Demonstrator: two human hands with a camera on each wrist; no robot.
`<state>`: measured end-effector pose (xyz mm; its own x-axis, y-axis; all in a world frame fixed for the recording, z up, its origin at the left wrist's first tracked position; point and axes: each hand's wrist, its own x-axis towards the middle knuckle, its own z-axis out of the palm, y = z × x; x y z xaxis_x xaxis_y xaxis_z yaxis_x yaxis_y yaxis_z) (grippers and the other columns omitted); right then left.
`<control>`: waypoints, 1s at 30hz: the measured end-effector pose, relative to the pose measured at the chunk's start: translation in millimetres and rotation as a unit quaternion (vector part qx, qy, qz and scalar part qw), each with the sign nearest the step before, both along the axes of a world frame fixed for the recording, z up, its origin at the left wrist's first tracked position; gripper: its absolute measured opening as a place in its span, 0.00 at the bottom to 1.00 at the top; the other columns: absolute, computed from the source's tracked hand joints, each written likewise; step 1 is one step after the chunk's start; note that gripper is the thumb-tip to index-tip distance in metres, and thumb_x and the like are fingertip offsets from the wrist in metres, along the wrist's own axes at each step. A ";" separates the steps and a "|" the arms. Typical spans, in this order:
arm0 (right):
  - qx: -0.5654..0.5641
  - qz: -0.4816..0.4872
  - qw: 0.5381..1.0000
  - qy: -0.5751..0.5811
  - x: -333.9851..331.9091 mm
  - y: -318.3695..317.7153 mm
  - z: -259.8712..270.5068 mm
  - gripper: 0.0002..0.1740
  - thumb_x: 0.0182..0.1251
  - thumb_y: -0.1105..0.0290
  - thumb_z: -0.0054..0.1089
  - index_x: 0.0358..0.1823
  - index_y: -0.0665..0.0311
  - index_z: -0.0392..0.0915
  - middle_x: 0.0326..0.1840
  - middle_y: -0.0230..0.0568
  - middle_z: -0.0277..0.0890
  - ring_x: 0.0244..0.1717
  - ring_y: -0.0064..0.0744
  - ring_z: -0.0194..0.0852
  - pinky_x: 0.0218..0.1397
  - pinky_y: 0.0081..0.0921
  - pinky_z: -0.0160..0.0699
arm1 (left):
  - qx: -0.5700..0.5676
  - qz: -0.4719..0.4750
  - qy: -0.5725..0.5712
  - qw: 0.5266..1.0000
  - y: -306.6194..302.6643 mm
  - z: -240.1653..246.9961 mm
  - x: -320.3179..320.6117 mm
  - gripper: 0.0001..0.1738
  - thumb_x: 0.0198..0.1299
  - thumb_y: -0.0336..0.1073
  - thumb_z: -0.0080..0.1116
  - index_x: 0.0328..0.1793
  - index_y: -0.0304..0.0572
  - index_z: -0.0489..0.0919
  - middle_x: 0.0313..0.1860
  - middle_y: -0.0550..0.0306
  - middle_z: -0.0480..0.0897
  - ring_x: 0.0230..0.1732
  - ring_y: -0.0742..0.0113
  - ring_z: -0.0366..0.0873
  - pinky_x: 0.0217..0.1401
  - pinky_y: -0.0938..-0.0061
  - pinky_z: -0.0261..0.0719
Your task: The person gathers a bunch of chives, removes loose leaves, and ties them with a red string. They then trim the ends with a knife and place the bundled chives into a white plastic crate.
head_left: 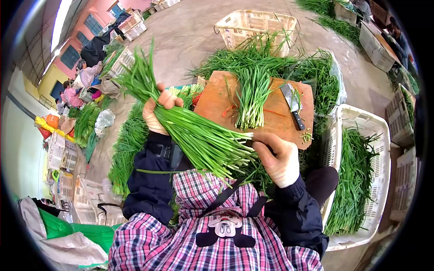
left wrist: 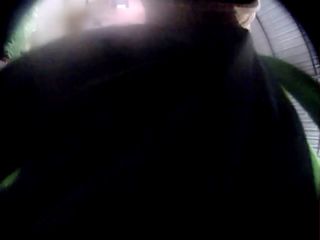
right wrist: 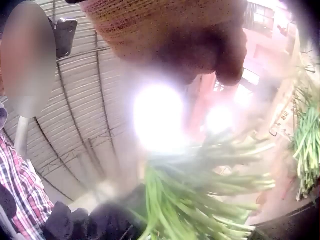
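In the head view my left hand [head_left: 158, 108] grips a thick bunch of garlic chives [head_left: 194, 135] around its middle. The green leaves point up and left, the pale stem ends down and right. My right hand [head_left: 278, 160] is at those pale ends, thumb and forefinger bent towards them; I cannot tell whether they pinch a stem. In the right wrist view the right hand's fingers [right wrist: 230, 60] show above the bunch's stems [right wrist: 210, 190], with glare between. Dark cloth fills most of the left wrist view. A smaller pile of chives [head_left: 253, 95] lies on the wooden board [head_left: 212, 97].
A knife [head_left: 293, 106] with a black handle lies on the board's right side. To the right stands a white crate [head_left: 332, 149] of chives. Loose chives [head_left: 126, 149] are heaped at left and behind the board. A cream crate [head_left: 230, 38] stands beyond. Other people [head_left: 72, 95] sit far left.
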<state>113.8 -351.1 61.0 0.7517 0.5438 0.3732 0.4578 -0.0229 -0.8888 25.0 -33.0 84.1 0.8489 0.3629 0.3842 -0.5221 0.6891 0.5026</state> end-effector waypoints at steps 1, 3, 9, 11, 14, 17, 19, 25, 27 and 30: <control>-0.063 0.007 0.998 -0.023 0.9 4.9 2.3 0.11 0.59 0.64 0.66 0.41 0.59 0.83 0.25 0.47 0.80 0.29 0.45 0.82 0.33 0.34 0.79 | 0.002 -0.023 0.002 1.000 -6.0 2.6 1.2 0.26 0.54 0.34 0.67 0.59 0.40 0.74 0.27 0.71 0.66 0.29 0.73 0.65 0.53 0.66 0.72; -0.155 0.021 0.985 -0.070 0.7 14.8 -2.1 0.17 0.59 0.52 0.66 0.43 0.54 0.82 0.21 0.45 0.78 0.28 0.45 0.81 0.32 0.37 0.78 | 0.014 -0.062 -0.001 0.998 -12.3 5.1 3.6 0.25 0.55 0.35 0.67 0.59 0.40 0.74 0.27 0.70 0.66 0.29 0.73 0.66 0.54 0.66 0.73; -0.037 0.128 0.978 0.158 -8.9 27.4 -42.0 0.08 0.61 0.66 0.65 0.34 0.63 0.80 0.21 0.40 0.78 0.24 0.30 0.79 0.29 0.27 0.75 | 0.025 -0.092 -0.011 0.995 -8.9 0.0 6.5 0.24 0.56 0.35 0.66 0.59 0.40 0.74 0.26 0.70 0.66 0.29 0.73 0.66 0.55 0.65 0.74; 0.033 0.196 0.915 0.352 -13.4 18.4 -40.2 0.07 0.64 0.74 0.61 0.30 0.69 0.76 0.23 0.33 0.77 0.25 0.17 0.73 0.29 0.19 0.72 | 0.008 -0.079 -0.009 0.997 -3.4 -5.7 5.4 0.25 0.56 0.35 0.66 0.59 0.41 0.74 0.26 0.70 0.66 0.29 0.73 0.66 0.55 0.65 0.74; 0.037 0.241 0.905 0.347 -10.6 -3.0 -50.1 0.07 0.63 0.75 0.60 0.28 0.69 0.75 0.23 0.34 0.78 0.26 0.18 0.74 0.31 0.19 0.73 | -0.022 0.017 0.039 0.999 -5.9 -15.3 5.1 0.24 0.54 0.37 0.67 0.57 0.43 0.73 0.26 0.68 0.68 0.26 0.72 0.66 0.48 0.65 0.77; -0.062 0.238 0.927 0.284 1.0 -32.1 -77.6 0.08 0.62 0.73 0.61 0.26 0.68 0.76 0.25 0.35 0.80 0.27 0.21 0.75 0.32 0.21 0.74 | -0.023 0.112 0.118 0.986 1.0 -14.3 2.0 0.25 0.52 0.40 0.68 0.54 0.44 0.73 0.25 0.67 0.70 0.25 0.69 0.69 0.39 0.66 0.78; -0.226 0.221 0.934 0.165 10.6 -54.8 -99.0 0.09 0.59 0.66 0.65 0.29 0.65 0.79 0.27 0.40 0.82 0.29 0.31 0.80 0.35 0.26 0.77 | -0.015 0.117 0.120 0.986 15.5 -23.0 1.1 0.25 0.51 0.41 0.68 0.53 0.43 0.73 0.25 0.65 0.73 0.25 0.66 0.73 0.36 0.64 0.79; -0.319 0.066 0.941 -0.094 38.8 -64.1 -70.9 0.45 0.43 0.55 0.79 0.64 0.61 0.70 0.52 0.49 0.80 0.52 0.45 0.81 0.54 0.37 0.79 | -0.010 0.035 0.096 0.995 5.1 -13.1 16.1 0.23 0.51 0.38 0.66 0.52 0.40 0.75 0.23 0.65 0.70 0.24 0.65 0.70 0.46 0.56 0.80; -0.197 0.068 0.971 -0.118 41.8 -45.7 -61.1 0.55 0.40 0.49 0.80 0.69 0.65 0.63 0.58 0.55 0.75 0.59 0.50 0.76 0.61 0.40 0.75 | -0.006 -0.031 0.096 0.995 -3.5 -9.4 26.0 0.22 0.52 0.38 0.65 0.53 0.40 0.75 0.24 0.64 0.70 0.25 0.64 0.70 0.47 0.55 0.79; -0.110 0.139 0.977 -0.121 43.2 0.6 -60.3 0.66 0.35 0.46 0.82 0.74 0.69 0.54 0.69 0.62 0.64 0.71 0.54 0.63 0.70 0.39 0.65 | -0.017 -0.056 0.170 0.984 -27.6 2.3 40.5 0.22 0.54 0.37 0.64 0.54 0.39 0.74 0.27 0.62 0.73 0.28 0.63 0.72 0.50 0.53 0.79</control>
